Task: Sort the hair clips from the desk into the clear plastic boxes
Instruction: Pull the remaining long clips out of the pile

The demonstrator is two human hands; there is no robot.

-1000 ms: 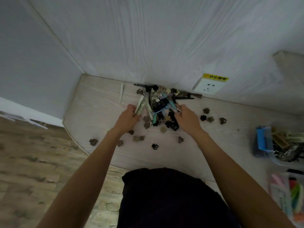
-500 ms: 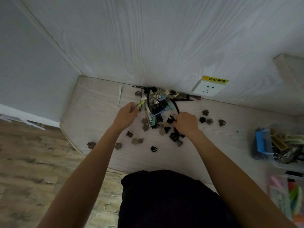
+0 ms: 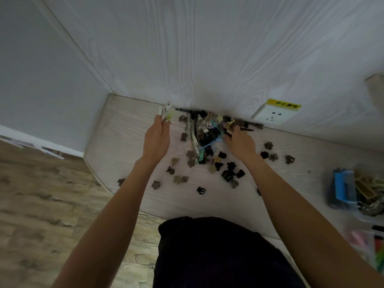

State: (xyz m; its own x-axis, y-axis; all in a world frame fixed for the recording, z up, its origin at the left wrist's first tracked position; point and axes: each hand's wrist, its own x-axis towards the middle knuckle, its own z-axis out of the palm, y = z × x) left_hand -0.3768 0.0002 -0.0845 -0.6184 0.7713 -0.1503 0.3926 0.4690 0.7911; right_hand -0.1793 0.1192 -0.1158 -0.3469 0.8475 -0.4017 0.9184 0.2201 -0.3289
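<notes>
Left hand: the left hand (image 3: 156, 140) is raised over the bench (image 3: 124, 132) near the back wall, its fingers (image 3: 161, 121) pinched around a few pale hair clips (image 3: 166, 113) that stick up out of the grip.
Right hand: the right hand (image 3: 241, 143) rests at the right edge of the pile, fingers curled into the clips; I cannot tell whether they grip one.
Pile: a tangled pile of hair clips (image 3: 204, 134) lies against the wall, just left of the wall socket (image 3: 272, 115).
Scattered clips: small brown and black claw clips (image 3: 228, 173) lie loose on the bench between and beside the two arms.
Boxes: the clear plastic boxes (image 3: 361, 194) sit at the far right of the bench, well apart from the pile, already holding clips.
</notes>
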